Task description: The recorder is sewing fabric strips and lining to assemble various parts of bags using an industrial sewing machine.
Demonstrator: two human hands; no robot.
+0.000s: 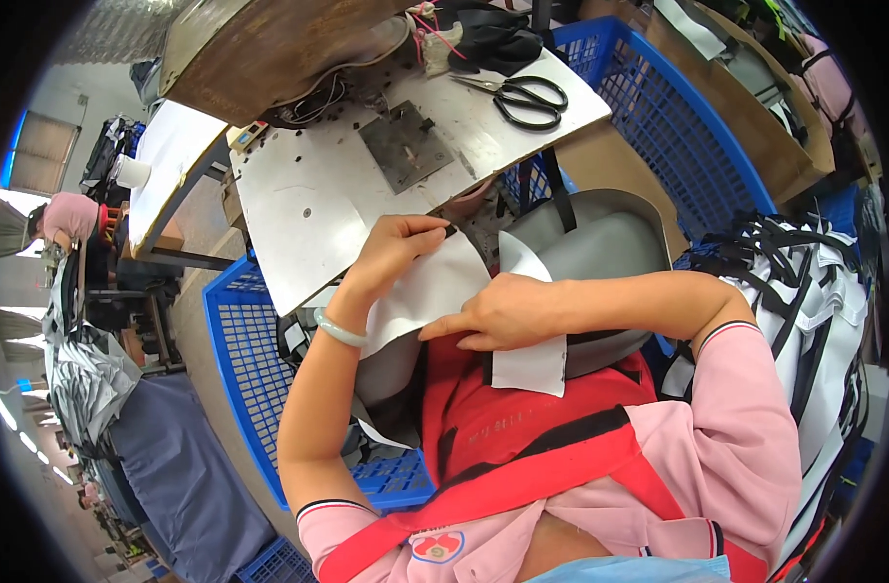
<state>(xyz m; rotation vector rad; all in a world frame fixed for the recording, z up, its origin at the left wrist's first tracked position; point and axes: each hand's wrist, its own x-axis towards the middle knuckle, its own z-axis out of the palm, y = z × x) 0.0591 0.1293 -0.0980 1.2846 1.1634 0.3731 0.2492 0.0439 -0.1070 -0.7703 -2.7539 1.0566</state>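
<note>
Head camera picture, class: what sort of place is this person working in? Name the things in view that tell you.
Most likely a garment or sewing workshop. The left hand and right hand handle cut white fabric pieces at a metal worktable with scissors, and blue plastic crates beside it hold more cut pieces.

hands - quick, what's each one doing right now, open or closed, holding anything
Left hand: closed, pinching the top edge of the white fabric piece.
Right hand: fingers out flat, pressing on the same white fabric piece, not gripping.

Your hands press matt white fabric pieces (pixel 435 287); at upper centre of frame, a scuffed metal machine table (pixel 328 194) and black-handled steel scissors (pixel 522 97).
</note>
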